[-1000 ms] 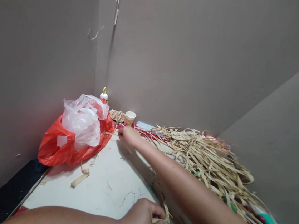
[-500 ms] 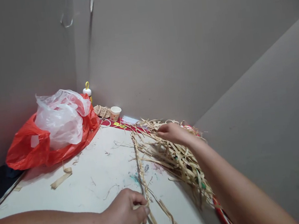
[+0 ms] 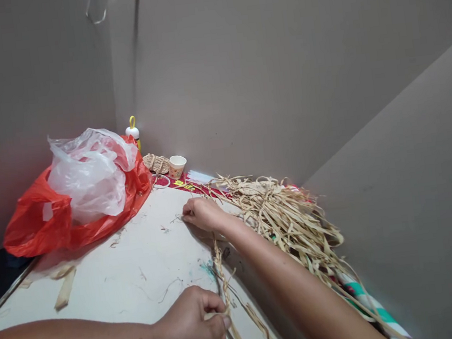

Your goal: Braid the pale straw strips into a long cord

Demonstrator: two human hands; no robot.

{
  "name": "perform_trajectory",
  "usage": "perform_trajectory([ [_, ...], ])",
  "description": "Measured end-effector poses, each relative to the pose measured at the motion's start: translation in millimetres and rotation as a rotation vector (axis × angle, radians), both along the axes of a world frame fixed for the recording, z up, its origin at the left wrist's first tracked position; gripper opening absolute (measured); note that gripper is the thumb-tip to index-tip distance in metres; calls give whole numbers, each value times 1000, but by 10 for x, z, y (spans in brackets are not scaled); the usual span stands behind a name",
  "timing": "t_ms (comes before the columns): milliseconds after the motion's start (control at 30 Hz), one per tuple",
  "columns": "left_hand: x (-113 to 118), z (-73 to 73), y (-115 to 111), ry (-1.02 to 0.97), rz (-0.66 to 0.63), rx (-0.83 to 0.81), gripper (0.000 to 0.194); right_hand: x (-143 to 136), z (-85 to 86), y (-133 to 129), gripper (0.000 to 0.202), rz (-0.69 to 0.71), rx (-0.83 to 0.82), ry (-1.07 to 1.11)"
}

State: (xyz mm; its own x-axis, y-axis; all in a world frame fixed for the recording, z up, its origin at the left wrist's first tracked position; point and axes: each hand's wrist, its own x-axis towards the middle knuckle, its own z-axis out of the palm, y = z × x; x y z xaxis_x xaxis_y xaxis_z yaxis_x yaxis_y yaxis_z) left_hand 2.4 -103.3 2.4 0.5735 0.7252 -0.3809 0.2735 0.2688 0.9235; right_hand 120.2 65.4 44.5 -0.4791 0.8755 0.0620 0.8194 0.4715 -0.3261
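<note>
My left hand point(image 3: 198, 325), low in the view, pinches a braid of pale dried straw point(image 3: 219, 265) between thumb and fingers. From the pinch the braid runs away across the white tabletop, and its far part is hidden behind my right forearm. Loose strands point(image 3: 257, 318) trail beside it on the right. Farther off, my right hand point(image 3: 202, 214) is over the tabletop with its fingers curled together. What it holds, if anything, cannot be made out. To the right of that arm lies a large heap of straw strips point(image 3: 291, 211).
On the left stands a red plastic bag point(image 3: 39, 218) with a crumpled clear bag point(image 3: 88, 177) on it. Along the back are a bottle point(image 3: 132, 132), a coiled straw bundle point(image 3: 156, 164) and a paper cup point(image 3: 177, 167). A flat strip point(image 3: 65, 290) lies on the white tabletop point(image 3: 112, 280). Grey walls enclose the corner.
My right hand has moved left from the straw heap to above the tabletop, near the braid's far end. The left hand keeps its pinch on the braid. The view has shifted slightly.
</note>
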Motion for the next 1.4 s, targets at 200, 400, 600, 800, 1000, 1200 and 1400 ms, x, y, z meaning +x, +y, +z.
perform_trajectory([
  [200,2,25,2,-21,-1,-32,20,475,703,-94,17,-246,177,646],
  [400,-27,18,36,-63,-49,23,26,1199,1300,-341,18,-387,208,1269],
  [600,-29,-11,34,-76,-48,26,26,1238,760,-474,23,-407,-347,726],
  [800,-31,-4,25,-79,-50,30,27,784,90,-556,16,-328,-280,282],
  [1000,-39,3,30,-81,-58,35,25,726,-17,-598,15,-280,-260,221],
  [1200,-33,38,30,-85,-47,28,26,753,-68,-596,16,-293,-132,254],
  [1400,-39,46,35,-124,-45,-52,31,861,204,-739,21,-376,-137,731],
])
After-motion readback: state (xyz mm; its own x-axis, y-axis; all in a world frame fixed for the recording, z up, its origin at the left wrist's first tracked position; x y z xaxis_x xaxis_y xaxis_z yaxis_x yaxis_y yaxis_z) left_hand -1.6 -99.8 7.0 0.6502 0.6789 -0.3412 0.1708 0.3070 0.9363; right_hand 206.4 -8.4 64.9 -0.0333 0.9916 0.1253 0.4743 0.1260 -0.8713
